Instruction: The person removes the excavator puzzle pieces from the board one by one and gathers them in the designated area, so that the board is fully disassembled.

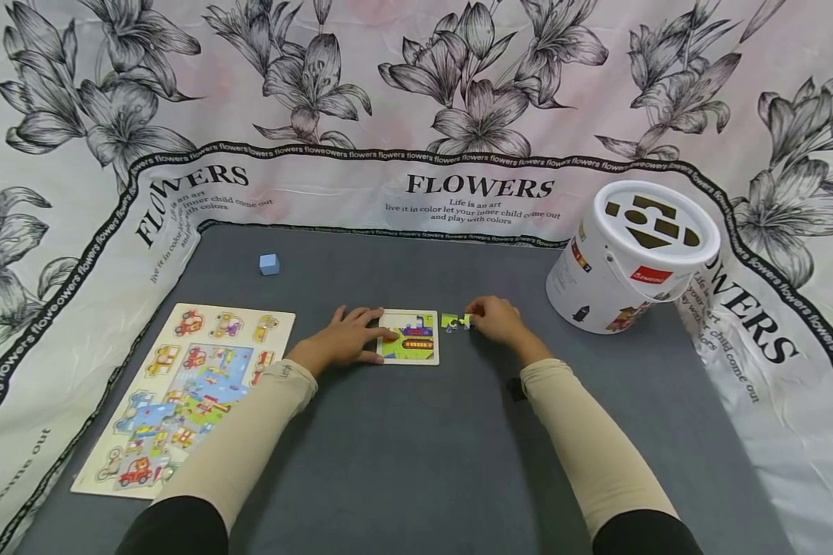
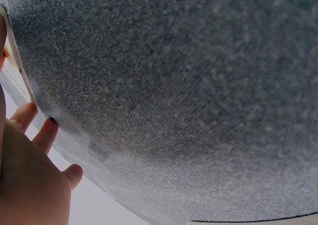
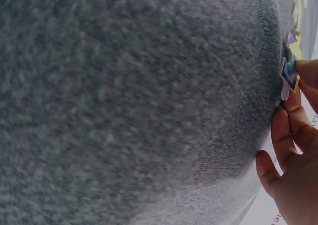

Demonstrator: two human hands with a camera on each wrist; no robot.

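On a small framed jigsaw (image 1: 436, 339) with a green and yellow picture rests my left hand (image 1: 343, 339). Its fingers are spread, with the fingertips over the left part and edge of the frame. In the left wrist view the left hand (image 2: 35, 170) shows only partly, at the frame's edge. Just right of the jigsaw, my right hand (image 1: 496, 320) pinches a small jigsaw piece (image 1: 467, 321) between thumb and finger. Another green jigsaw piece (image 1: 449, 320) lies against it on the left. The right wrist view shows the thumb over the pinched piece (image 3: 288, 75).
A large wooden puzzle board (image 1: 281, 324) with vehicle pictures lies at the left, colourful picture pieces on it, partly under the left sleeve. Behind it sits a blue cube (image 1: 269, 264). A white lidded bucket (image 1: 583, 285) stands at the back right. Flowered cloth (image 1: 472, 208) borders the grey table.
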